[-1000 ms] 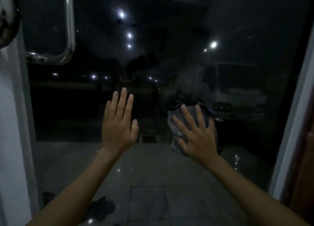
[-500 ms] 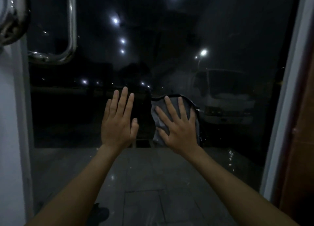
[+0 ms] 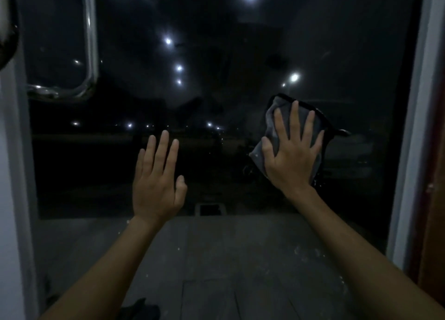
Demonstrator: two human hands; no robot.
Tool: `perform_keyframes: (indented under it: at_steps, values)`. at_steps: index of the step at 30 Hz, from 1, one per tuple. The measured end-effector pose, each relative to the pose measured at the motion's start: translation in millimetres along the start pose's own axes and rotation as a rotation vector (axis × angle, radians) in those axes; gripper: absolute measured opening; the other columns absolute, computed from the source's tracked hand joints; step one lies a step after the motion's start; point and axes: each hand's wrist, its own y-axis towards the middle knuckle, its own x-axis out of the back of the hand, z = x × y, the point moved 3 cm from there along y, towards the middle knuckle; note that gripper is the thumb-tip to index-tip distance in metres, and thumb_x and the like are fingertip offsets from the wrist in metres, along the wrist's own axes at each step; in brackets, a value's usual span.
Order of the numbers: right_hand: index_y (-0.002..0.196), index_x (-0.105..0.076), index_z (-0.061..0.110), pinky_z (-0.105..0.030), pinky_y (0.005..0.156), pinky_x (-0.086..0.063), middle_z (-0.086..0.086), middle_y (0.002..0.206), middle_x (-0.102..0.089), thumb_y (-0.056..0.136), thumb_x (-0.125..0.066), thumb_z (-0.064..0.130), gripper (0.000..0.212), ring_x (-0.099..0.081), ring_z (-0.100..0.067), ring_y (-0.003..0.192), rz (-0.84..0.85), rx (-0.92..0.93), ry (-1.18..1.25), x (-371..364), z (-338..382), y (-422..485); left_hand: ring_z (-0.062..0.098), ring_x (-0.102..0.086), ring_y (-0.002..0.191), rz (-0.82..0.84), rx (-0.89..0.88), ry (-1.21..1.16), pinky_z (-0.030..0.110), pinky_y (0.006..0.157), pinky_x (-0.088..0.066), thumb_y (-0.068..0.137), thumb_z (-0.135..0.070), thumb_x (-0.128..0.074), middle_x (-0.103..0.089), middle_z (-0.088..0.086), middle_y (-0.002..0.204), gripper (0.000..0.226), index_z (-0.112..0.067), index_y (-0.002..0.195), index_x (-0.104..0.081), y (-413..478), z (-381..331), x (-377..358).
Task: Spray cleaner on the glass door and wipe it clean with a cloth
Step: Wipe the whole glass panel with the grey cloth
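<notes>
Wipe phase, by our read. We had the right hand (image 3: 291, 156) flat on the grey cloth (image 3: 271, 124), fingers spread and straight, pressing it against the glass door (image 3: 216, 151) right of centre. The cloth was bunched under the palm, with a dark-edged corner sticking out toward the right frame (image 3: 414, 127). The left hand (image 3: 156, 182) was bare, fingers straight and close together, thumb out, palm toward the pane lower and left of the cloth. We couldn't tell whether it touched the glass or hovered just off it. No spray bottle in view.

Risks from here:
- A bare left palm bracing on the pane would leave fresh prints on the part we were cleaning.
- The cloth was held by flat pressure only, no pinch. A fast stroke or a wet patch could let it slide out from under the fingers and drop.
- Bunched cloth meant a small contact area, so streaks and missed strips were likely. A hazy smear (image 3: 192, 105) sat up-left of the cloth and droplets (image 3: 315, 183) clung just beside the right wrist. Both looked unwiped.
- Dark scene with lights glaring in the glass made residue hard to judge, so we could call coverage done too early.
- The door handle (image 3: 90, 43) sat at upper left, where a wide sweep could knock knuckles into it.
</notes>
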Motion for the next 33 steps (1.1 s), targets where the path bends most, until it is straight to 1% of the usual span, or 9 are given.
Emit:
perform_keyframes:
  at_steps: [3, 5, 7, 12, 17, 22, 27, 30, 33]
  values:
    - [0.151, -0.029, 0.029, -0.061, 0.113, -0.005, -0.006, 0.162, -0.015, 0.092, -0.040, 0.051, 0.064, -0.007, -0.037, 0.148, 0.022, 0.168, 0.000, -2, -7, -39, 0.031, -0.010, 0.146, -0.002, 0.004, -0.002, 0.045, 0.119, -0.008, 0.081, -0.029, -0.040, -0.018, 0.015, 0.157, 0.072, -0.005, 0.147, -0.028, -3, -1, 1]
    - [0.149, -0.030, 0.030, -0.062, 0.112, -0.011, -0.006, 0.161, -0.017, 0.091, -0.041, 0.052, 0.063, -0.011, -0.037, 0.148, 0.036, 0.282, -0.025, -6, -24, -71, 0.033, -0.012, 0.146, -0.018, 0.005, 0.007, 0.047, 0.119, -0.009, 0.080, -0.028, -0.039, -0.018, 0.016, 0.157, 0.072, -0.004, 0.147, -0.028, -3, -3, 1]
    - [0.148, -0.031, 0.030, -0.061, 0.111, -0.015, -0.002, 0.161, -0.015, 0.091, -0.040, 0.053, 0.062, -0.012, -0.036, 0.148, 0.036, 0.306, -0.056, -8, -48, -89, 0.034, -0.012, 0.145, -0.042, 0.016, 0.005, 0.048, 0.118, -0.008, 0.079, -0.028, -0.039, -0.019, 0.018, 0.156, 0.072, -0.003, 0.146, -0.029, -1, -4, 3]
    - [0.150, -0.027, 0.031, -0.062, 0.113, -0.009, -0.007, 0.160, -0.019, 0.092, -0.039, 0.050, 0.062, -0.011, -0.037, 0.147, 0.038, 0.079, -0.026, 2, -94, -72, 0.037, -0.004, 0.145, -0.001, 0.105, -0.049, 0.046, 0.118, 0.004, 0.079, -0.032, -0.040, -0.012, 0.019, 0.157, 0.077, -0.002, 0.148, -0.023, 9, -30, -3]
    - [0.153, -0.024, 0.029, -0.063, 0.113, -0.005, -0.006, 0.163, -0.012, 0.094, -0.032, 0.051, 0.064, -0.004, -0.035, 0.149, 0.049, -0.186, 0.055, 18, -105, -5, 0.031, 0.000, 0.147, 0.081, -0.014, -0.025, 0.041, 0.119, 0.005, 0.082, -0.035, -0.039, -0.008, 0.016, 0.159, 0.077, -0.006, 0.150, -0.020, 32, -70, -3]
    - [0.153, -0.022, 0.029, -0.059, 0.114, -0.002, -0.004, 0.163, -0.011, 0.095, -0.033, 0.050, 0.063, -0.002, -0.033, 0.149, 0.032, -0.197, 0.071, 18, -115, -21, 0.030, -0.003, 0.147, 0.142, -0.132, -0.020, 0.048, 0.119, -0.003, 0.082, -0.036, -0.038, -0.009, 0.014, 0.159, 0.075, -0.006, 0.150, -0.021, 23, -119, -17]
    - [0.152, -0.025, 0.024, -0.065, 0.113, -0.010, -0.008, 0.162, -0.013, 0.098, -0.030, 0.053, 0.062, -0.005, -0.035, 0.149, 0.032, -0.278, 0.087, 4, -135, -117, 0.032, -0.004, 0.147, 0.167, -0.175, 0.000, 0.049, 0.119, -0.002, 0.081, -0.034, -0.042, -0.009, 0.015, 0.159, 0.077, -0.006, 0.150, -0.021, -21, -149, -39]
    - [0.153, -0.019, 0.030, -0.065, 0.113, -0.010, -0.001, 0.163, -0.004, 0.099, -0.024, 0.056, 0.061, -0.004, -0.035, 0.149, 0.097, -0.218, 0.076, -4, -150, -186, 0.033, -0.007, 0.147, 0.202, -0.222, 0.025, 0.050, 0.119, -0.004, 0.082, -0.035, -0.043, -0.011, 0.016, 0.158, 0.076, -0.006, 0.149, -0.023, -48, -163, -50]
    - [0.154, -0.012, 0.035, -0.066, 0.112, -0.010, 0.003, 0.164, 0.002, 0.099, -0.024, 0.057, 0.061, -0.004, -0.035, 0.149, 0.130, -0.145, 0.055, -5, -164, -205, 0.033, -0.009, 0.146, 0.230, -0.260, 0.036, 0.050, 0.118, -0.008, 0.083, -0.036, -0.043, -0.013, 0.016, 0.158, 0.075, -0.006, 0.149, -0.024, -57, -168, -52]
